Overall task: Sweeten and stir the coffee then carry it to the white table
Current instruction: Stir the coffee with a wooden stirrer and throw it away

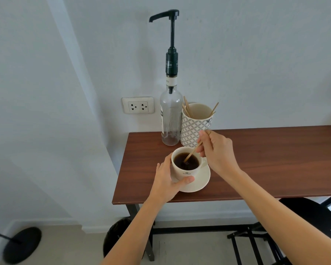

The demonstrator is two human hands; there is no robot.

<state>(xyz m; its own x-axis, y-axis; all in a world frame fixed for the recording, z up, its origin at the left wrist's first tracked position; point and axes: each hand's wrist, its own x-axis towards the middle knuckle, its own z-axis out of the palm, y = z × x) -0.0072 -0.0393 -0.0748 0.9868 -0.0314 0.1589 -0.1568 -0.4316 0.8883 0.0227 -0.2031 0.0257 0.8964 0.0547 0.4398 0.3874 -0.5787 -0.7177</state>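
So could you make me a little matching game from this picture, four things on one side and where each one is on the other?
Things
1. stir stick
2. coffee cup
3. syrup pump bottle
4. patterned stick holder

Places
A. standing on a saucer, steadied by the left hand
B. at the table's back left corner, against the wall
C. pinched in the right hand, tip in the coffee
D. just right of the bottle, behind the right hand

Pairs: 1-C, 2-A, 3-B, 4-D
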